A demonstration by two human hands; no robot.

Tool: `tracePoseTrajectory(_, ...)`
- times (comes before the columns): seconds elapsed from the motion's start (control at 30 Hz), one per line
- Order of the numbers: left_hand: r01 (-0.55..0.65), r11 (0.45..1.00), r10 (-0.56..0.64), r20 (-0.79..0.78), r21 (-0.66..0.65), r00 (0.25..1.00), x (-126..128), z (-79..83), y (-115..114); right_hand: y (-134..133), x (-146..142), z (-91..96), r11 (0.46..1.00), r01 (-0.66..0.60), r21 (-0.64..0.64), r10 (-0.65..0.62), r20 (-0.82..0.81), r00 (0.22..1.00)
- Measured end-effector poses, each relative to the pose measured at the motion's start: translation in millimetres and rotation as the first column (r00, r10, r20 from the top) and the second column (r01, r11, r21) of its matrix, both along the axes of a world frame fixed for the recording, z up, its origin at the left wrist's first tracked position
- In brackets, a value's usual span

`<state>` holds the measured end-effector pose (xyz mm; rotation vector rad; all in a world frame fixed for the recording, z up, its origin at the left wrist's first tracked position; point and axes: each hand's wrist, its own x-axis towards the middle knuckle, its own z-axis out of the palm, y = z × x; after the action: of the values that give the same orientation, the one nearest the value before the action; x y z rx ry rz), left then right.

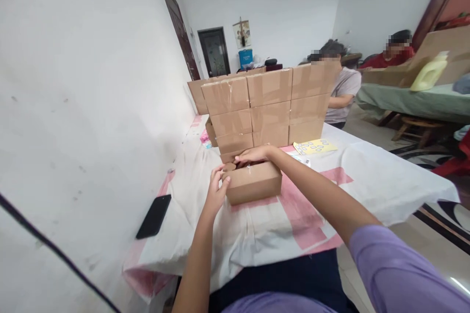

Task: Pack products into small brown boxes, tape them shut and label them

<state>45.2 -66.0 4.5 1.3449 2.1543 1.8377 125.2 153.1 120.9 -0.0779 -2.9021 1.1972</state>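
Note:
A small brown cardboard box [253, 185] sits on the cloth-covered table in front of me, its top open. My left hand [217, 190] grips the box at its left corner, thumb on the near face and fingers along the side. Above the opening, my right hand [256, 154] reaches in from the right with fingers stretched out to the left, touching the inside or flaps. Between the hands shows a small rounded side flap [229, 167]. Whatever lies inside the box is hidden by the right hand and the front wall.
Stacked, taped cartons [270, 102] form a wall just behind the box. A black phone [153, 216] lies at left near the white wall. A yellow sticker sheet [315, 146] lies right of the stack. Another person [347, 88] sits beyond; a detergent bottle [430, 71] stands on a farther table.

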Motion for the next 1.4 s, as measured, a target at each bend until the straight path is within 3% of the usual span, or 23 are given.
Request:
tracePoseTrajectory(0.07, 0.035, 0.999, -0.035, -0.025, 0.03, 0.999, 5.7, 3.3, -2.5, 10.0, 28.1, 6.7, 0.976, -0.093, -0.197, 0.069, -0.124, 0.99)
tracePoseTrajectory(0.17, 0.091, 0.994, -0.09, -0.02, 0.063, 0.996, 11.8, 1.0, -3.3, 23.0, 70.9, -2.1, 0.946, 0.006, -0.323, -0.154, -0.435, 0.887)
tracePoseTrajectory(0.23, 0.108, 0.992, -0.11, 0.016, 0.07, 0.994, 14.4, -4.7, -1.0, 25.4, 88.7, -24.0, 0.938, 0.126, -0.322, -0.273, -0.467, 0.841)
tracePoseTrajectory(0.33, 0.072, 0.994, -0.078, 0.071, 0.079, 0.994, 17.9, -13.8, 5.0, 18.0, 91.7, -69.5, 0.927, 0.225, -0.299, -0.33, -0.368, 0.869)
tracePoseTrajectory(0.37, 0.053, 0.995, -0.06, 0.081, 0.086, 0.995, 19.0, -15.7, 7.2, 14.7, 87.8, -83.6, 0.911, 0.265, -0.317, -0.378, -0.382, 0.843)
tracePoseTrajectory(0.43, 0.013, 0.995, -0.021, 0.086, 0.097, 0.996, 20.3, -17.0, 11.4, 10.8, 76.7, -104.6, 0.85, 0.385, -0.358, -0.52, -0.457, 0.722)
tracePoseTrajectory(0.5, -0.025, 0.996, 0.017, 0.081, 0.09, 0.997, 19.7, -14.5, 15.3, 12.9, 65.9, -114.3, 0.805, 0.466, -0.367, -0.593, -0.501, 0.63)
tracePoseTrajectory(0.63, -0.075, 0.997, 0.074, 0.031, 0.024, 0.997, 14.1, -1.2, 22.6, 24.4, 55.7, -114.6, 0.859, 0.407, -0.31, -0.512, -0.546, 0.663)
tracePoseTrajectory(0.73, -0.112, 0.993, 0.11, -0.055, -0.04, 0.992, 14.5, 11.2, 28.9, 25.9, 59.5, -115.1, 0.853, 0.461, -0.245, -0.502, -0.627, 0.596)
tracePoseTrajectory(0.83, -0.105, 0.984, 0.079, -0.175, -0.143, 0.981, 23.4, 19.2, 36.6, 31.8, 71.2, -116.3, 0.879, 0.455, -0.142, -0.424, -0.667, 0.612)
tracePoseTrajectory(0.9, -0.099, 0.974, 0.048, -0.241, -0.204, 0.969, 31.4, 20.5, 42.2, 49.5, 82.4, -114.8, 0.848, 0.52, -0.103, -0.462, -0.625, 0.63)
tracePoseTrajectory(1.0, -0.122, 0.959, 0.043, -0.293, -0.255, 0.955, 39.9, 17.6, 49.7, 97.1, 102.7, -109.3, 0.653, 0.756, -0.043, -0.712, -0.373, 0.595)
tracePoseTrajectory(1.07, -0.13, 0.952, 0.039, -0.309, -0.278, 0.95, 41.7, 14.3, 52.8, 131.9, 116.9, -105.4, 0.583, 0.813, 0.009, -0.796, -0.197, 0.573)
tracePoseTrajectory(1.2, -0.137, 0.943, 0.024, -0.348, -0.303, 0.937, 39.5, 7.3, 53.4, 174.7, 140.3, -101.0, 0.596, 0.802, 0.04, -0.802, -0.026, 0.597)
tracePoseTrajectory(1.4, -0.192, 0.937, 0.044, -0.445, -0.292, 0.894, 35.7, 3.6, 53.3, 172.7, 144.9, -109.5, 0.67, 0.742, 0.035, -0.741, 0.088, 0.665)
